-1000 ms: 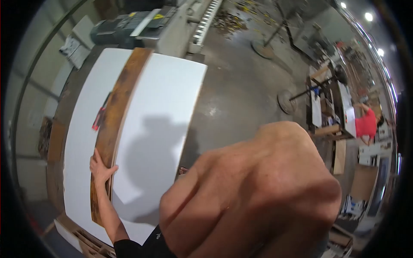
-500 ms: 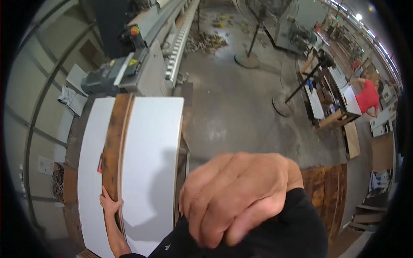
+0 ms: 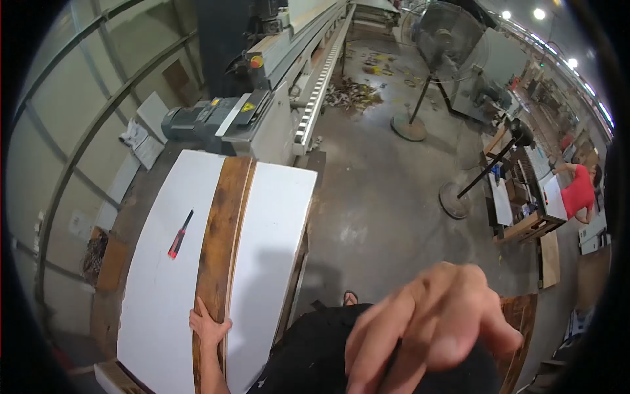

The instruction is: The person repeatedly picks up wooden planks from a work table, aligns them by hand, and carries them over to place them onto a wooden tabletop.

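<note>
My left hand spans a long brown wooden plank, with its thumb on the right edge and its fingers over the left edge. The plank lies lengthwise on a white-topped table. To its left on the white top rests a utility knife with a red and black handle. Close to the camera, my right hand is raised in front of my dark clothing, slightly blurred. Its fingers are loosely bent and apart, and nothing shows in it.
A long machine with a motor stands past the table's far end. Two fans on stands, a near one and a far one, are on the floor. A person in red is at a workbench on the right. Brown boards lie at right.
My view has shifted, so the table and plank sit further right. The knife, partly hidden by the plank before, now shows fully. My right hand has moved rightward and down, its fingers loosening.
</note>
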### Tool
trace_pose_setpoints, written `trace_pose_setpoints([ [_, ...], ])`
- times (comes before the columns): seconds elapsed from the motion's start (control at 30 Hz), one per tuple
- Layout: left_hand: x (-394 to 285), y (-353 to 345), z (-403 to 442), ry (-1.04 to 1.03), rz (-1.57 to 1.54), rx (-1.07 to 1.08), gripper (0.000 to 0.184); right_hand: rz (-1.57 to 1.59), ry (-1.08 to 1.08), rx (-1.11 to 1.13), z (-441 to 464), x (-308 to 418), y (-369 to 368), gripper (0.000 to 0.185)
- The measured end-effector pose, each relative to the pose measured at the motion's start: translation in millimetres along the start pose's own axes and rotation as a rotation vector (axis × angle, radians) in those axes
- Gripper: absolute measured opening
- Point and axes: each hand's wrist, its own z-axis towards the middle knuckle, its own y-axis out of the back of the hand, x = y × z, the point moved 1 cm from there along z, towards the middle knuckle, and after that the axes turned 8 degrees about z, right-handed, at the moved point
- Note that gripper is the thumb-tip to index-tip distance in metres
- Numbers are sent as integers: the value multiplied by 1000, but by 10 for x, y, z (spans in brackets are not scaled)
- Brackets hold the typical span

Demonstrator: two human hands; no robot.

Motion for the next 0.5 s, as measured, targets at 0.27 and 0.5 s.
trace_pose_setpoints([
  [0.27,-94,152,-170,19,-20,67,129,-659,-535,-451,-651,418,682,55],
  [0.5,-180,127,20,-15,-22,20,130,-706,-662,-801,-975,92,1014,35],
])
